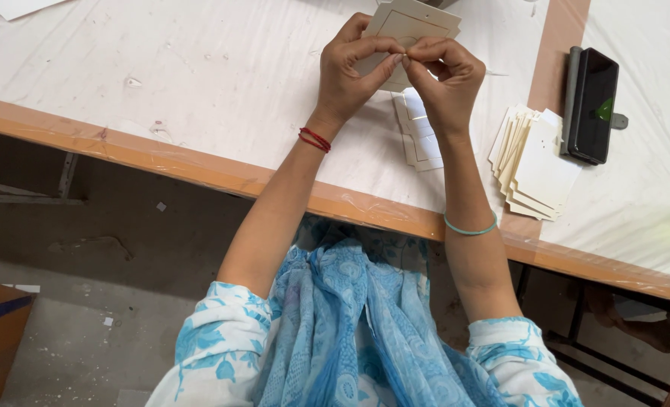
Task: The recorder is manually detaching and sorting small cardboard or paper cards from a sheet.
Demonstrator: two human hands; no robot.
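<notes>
White sheeting covers the worktable point(222, 68) under my hands. Both pinch a small stack of cream card tags point(410, 26): left hand point(350, 71) and right hand point(444, 79), fingertips meeting. More tags point(535, 162) lie to my right beside a black phone point(593, 102). A loose pinch could let the cards slide apart.

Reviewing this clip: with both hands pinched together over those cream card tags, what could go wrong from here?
1. The left hand and right hand pinch at one small spot on the held tags; the grip looks fiddly, so the cards might slip or bend.
2. The fanned stack of tags lies near the table edge, beside the right forearm; a sweep could push it off.
3. The dark phone lies close by and could get nudged.
</notes>
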